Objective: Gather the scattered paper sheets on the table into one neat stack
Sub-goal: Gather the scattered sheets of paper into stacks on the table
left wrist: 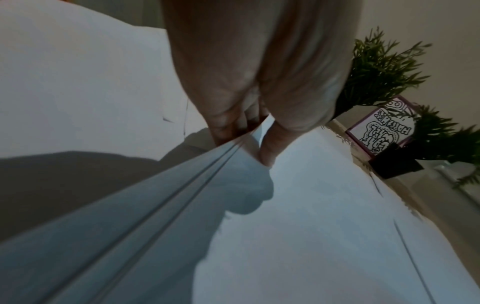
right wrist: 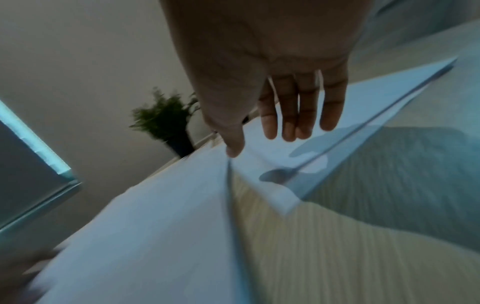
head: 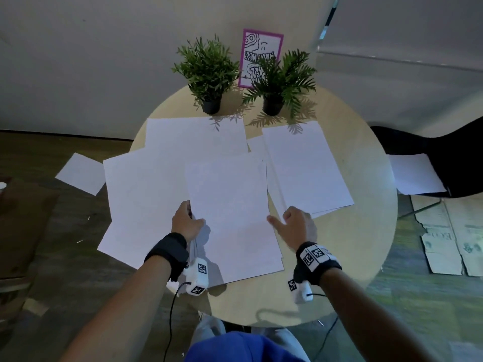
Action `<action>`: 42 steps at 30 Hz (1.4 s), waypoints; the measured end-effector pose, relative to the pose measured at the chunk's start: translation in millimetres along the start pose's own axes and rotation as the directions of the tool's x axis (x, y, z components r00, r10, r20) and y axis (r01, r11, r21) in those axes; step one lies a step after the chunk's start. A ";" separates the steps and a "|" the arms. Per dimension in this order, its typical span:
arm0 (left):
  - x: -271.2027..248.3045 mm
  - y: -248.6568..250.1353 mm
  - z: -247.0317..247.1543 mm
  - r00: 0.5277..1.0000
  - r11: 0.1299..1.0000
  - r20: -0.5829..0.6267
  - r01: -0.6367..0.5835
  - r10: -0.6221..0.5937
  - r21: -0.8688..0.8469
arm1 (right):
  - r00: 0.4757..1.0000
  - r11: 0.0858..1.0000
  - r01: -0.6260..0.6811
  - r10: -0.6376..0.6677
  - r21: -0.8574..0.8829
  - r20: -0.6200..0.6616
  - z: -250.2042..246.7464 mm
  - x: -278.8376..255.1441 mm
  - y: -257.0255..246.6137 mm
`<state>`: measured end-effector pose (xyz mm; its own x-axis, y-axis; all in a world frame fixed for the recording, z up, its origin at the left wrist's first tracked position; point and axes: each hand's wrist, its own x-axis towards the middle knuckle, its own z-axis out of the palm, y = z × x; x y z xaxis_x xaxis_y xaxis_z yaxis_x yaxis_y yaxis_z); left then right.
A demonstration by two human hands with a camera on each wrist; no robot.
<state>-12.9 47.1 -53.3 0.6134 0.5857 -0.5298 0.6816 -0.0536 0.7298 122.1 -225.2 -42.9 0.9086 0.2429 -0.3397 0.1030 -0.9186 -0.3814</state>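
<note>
A small stack of white sheets [head: 232, 212] lies in the middle of the round table [head: 366, 244]. My left hand [head: 187, 220] pinches the stack's left edge, thumb on top and fingers beneath; the left wrist view shows the pinched stack [left wrist: 249, 142] with its edge lifted. My right hand [head: 292, 223] hovers with straight fingers [right wrist: 296, 115] over the near corner of the right-hand sheets [head: 305, 165], its thumb by the stack's right edge. More loose sheets [head: 146, 194] spread to the left and a sheet [head: 193, 137] lies at the back.
Two potted plants [head: 209, 71] [head: 279, 79] and a pink-framed card [head: 261, 45] stand at the table's far edge. A sheet [head: 81, 173] lies on the floor at left, another [head: 415, 176] on a black chair at right. Flattened cardboard [head: 449, 239] covers the floor at right.
</note>
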 end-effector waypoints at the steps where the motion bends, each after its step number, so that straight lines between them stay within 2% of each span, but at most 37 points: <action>1: -0.2 0.8 0.8 1.000 1.000 -0.010 -0.005 0.005 0.021 | 0.999 1.000 -0.016 0.016 0.001 -0.038 -8.3 13.2 3.3; 5: 0.1 1.5 2.2 1.000 0.998 -0.024 -0.002 0.004 0.065 | 0.982 0.987 -0.159 0.158 -0.011 -0.104 -39.1 74.7 23.6; 10: 5.9 -2.8 2.7 0.999 0.996 -0.037 0.005 -0.001 0.090 | 0.918 0.915 -0.396 0.391 -0.078 -0.070 -64.5 117.2 50.2; 13: 8.1 -7.0 2.9 0.999 0.996 -0.042 0.006 -0.002 0.091 | 0.912 0.902 -0.410 0.410 -0.137 -0.025 -76.0 122.1 63.2; 17: 9.1 -7.7 3.6 0.999 0.996 -0.047 0.005 -0.001 0.086 | 0.914 0.894 -0.403 0.404 -0.196 -0.033 -83.1 125.8 71.8; 21: 10.5 -9.2 4.4 0.999 0.997 -0.054 0.012 -0.008 0.078 | 0.897 0.896 -0.440 0.442 -0.055 0.022 -89.6 125.8 71.4; 25: 14.2 -13.2 3.6 0.999 0.997 -0.050 0.013 -0.010 0.079 | 0.893 0.898 -0.440 0.436 -0.010 -0.110 -91.3 123.1 67.4; 27: 15.3 -14.0 3.6 0.999 0.997 -0.044 0.015 -0.011 0.082 | 0.906 0.912 -0.400 0.408 0.088 -0.116 -93.5 122.5 68.4; 29: 15.3 -13.9 3.7 0.999 0.996 -0.044 0.014 -0.011 0.087 | 0.934 0.921 -0.339 0.354 0.193 -0.052 -97.3 122.2 73.1; 31: 14.5 -13.5 3.7 0.999 0.996 -0.041 0.011 -0.008 0.086 | 0.954 0.909 -0.267 0.295 0.320 -0.043 -104.5 116.9 78.1; 34: 12.7 -11.3 2.9 0.999 0.997 -0.038 0.024 -0.022 0.072 | 0.965 0.826 -0.164 0.247 0.540 -0.085 -113.7 96.4 82.8; 38: 9.0 -5.1 1.3 0.999 0.997 -0.023 0.032 -0.031 0.072 | 0.981 0.647 -0.124 0.192 0.752 -0.004 -106.3 54.3 79.8; 40: 8.0 -3.9 0.8 0.999 0.998 -0.011 0.048 -0.047 0.043 | 0.983 0.618 -0.153 0.171 0.771 0.058 -87.0 39.6 80.9; 42: 8.3 -3.2 -0.1 0.997 0.997 -0.005 0.073 -0.073 -0.029 | 0.980 0.627 -0.196 0.155 0.754 0.126 -58.3 29.7 82.8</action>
<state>-10.1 52.2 -59.9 0.5600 0.5921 -0.5795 0.7124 0.0129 0.7017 181.2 -312.3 -34.5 0.8553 0.1349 -0.5002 -0.4186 -0.3891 -0.8206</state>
